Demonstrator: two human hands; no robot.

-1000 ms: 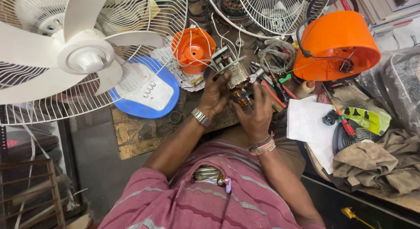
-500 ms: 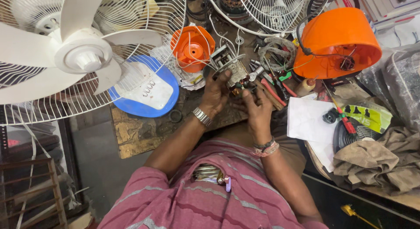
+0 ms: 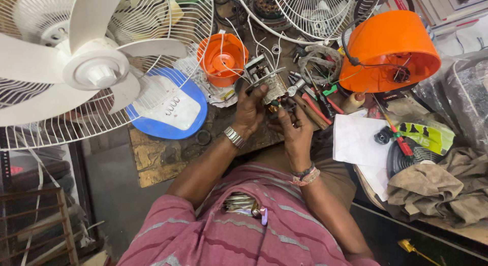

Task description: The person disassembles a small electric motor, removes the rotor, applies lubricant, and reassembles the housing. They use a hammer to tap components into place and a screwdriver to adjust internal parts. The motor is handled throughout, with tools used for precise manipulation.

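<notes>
The white fan (image 3: 96, 68) stands whole beside the work, and the orange housing (image 3: 389, 50) lies off, so the small motor (image 3: 269, 83) is already bare above the counter (image 3: 162, 159). The left hand (image 3: 250, 111) is closed around it; the right hand (image 3: 294, 129) seems to pinch something at its lower end, but the fingers hide what.

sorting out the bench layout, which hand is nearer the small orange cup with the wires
Left. The left hand grips the fan motor just beside the small orange cup; the right hand sits farther off, below the motor.
</notes>
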